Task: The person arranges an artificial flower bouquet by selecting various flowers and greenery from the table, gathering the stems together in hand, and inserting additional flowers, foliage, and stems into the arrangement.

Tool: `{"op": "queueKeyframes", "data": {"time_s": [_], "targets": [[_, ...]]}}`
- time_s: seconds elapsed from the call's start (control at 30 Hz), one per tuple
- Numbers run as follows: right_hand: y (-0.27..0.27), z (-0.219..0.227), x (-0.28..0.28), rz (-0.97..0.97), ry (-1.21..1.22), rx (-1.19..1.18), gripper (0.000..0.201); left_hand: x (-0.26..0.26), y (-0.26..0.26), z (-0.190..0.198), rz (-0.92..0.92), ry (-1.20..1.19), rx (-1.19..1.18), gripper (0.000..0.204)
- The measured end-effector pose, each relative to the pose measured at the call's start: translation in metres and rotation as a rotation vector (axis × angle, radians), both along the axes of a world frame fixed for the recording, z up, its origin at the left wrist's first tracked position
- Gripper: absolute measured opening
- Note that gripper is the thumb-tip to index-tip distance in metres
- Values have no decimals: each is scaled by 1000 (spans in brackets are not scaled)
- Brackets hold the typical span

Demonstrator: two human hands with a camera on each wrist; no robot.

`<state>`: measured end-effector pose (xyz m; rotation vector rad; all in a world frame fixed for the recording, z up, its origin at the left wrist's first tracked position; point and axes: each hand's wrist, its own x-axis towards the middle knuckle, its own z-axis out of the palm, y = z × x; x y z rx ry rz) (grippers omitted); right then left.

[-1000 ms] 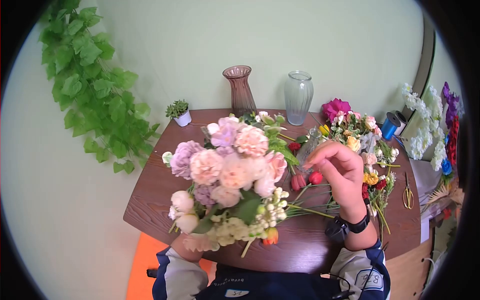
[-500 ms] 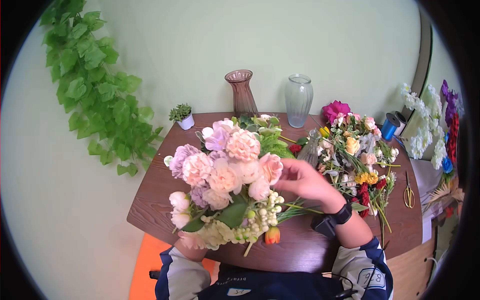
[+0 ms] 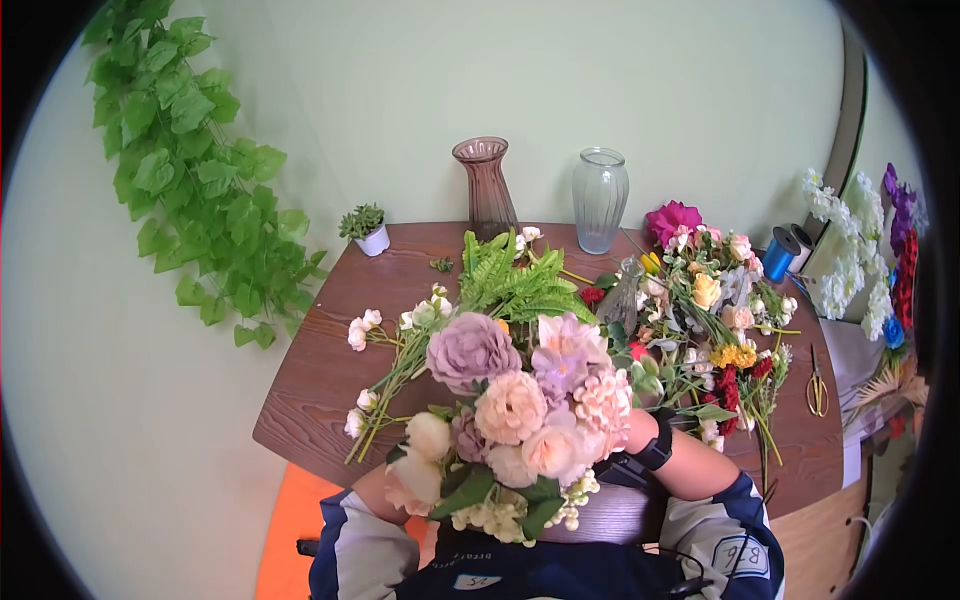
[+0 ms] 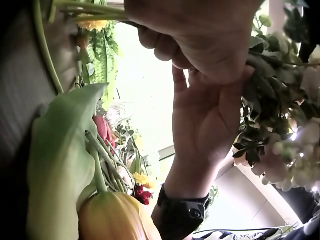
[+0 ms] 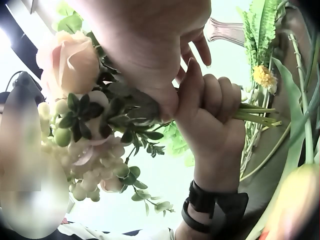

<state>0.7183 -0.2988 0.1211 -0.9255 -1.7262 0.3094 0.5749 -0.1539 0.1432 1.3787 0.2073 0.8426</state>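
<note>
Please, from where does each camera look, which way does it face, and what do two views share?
Head: on the person's head, facing forward and down at a pink-and-mauve flower bouquet; both forearms show.
Left wrist: on the left wrist, looking along the left hand, curled round thin green stems, towards the open-palmed right hand.
Right wrist: on the right wrist, looking past the right hand towards the left.
Both wrist views share both hands, bouquet blooms and an orange-yellow tulip.
</note>
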Motion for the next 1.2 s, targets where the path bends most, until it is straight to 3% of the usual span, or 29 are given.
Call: {"op": "queueKeyframes", "data": {"time_s": [0.43, 0.67, 0.7, 0.73, 0.83, 0.9, 0.93, 1.0, 1.07, 1.13, 1.2], "targets": [[61, -9, -20, 251, 411, -230, 30, 7, -8, 6, -25, -6, -28, 18], [67, -34, -18, 430, 622, -368, 26, 2, -14, 13, 5, -16, -51, 22], [35, 26, -29, -18, 145, -394, 30, 1, -15, 13, 13, -19, -56, 22], [29, 52, -34, -33, 45, -318, 37, 0, -15, 14, 21, -23, -59, 23], [38, 50, -37, -99, -75, -185, 48, -8, -15, 17, 47, -36, -71, 25], [32, 58, -43, -96, 48, -448, 60, -10, -15, 19, 62, -47, -79, 26], [33, 56, -43, -91, 44, -449, 60, -11, -15, 20, 68, -52, -83, 27], [35, 48, -42, -36, -99, -555, 62, -12, -17, 27, 81, -60, -89, 27], [35, 45, -44, -59, -128, -577, 54, -12, -14, 31, -102, -283, -346, 23], [37, 39, -43, -100, -213, -466, 37, -13, -11, 30, -142, -318, -354, 23], [38, 43, -40, -96, -216, -517, 31, -13, -9, 29, -238, -379, -358, 22]]}}
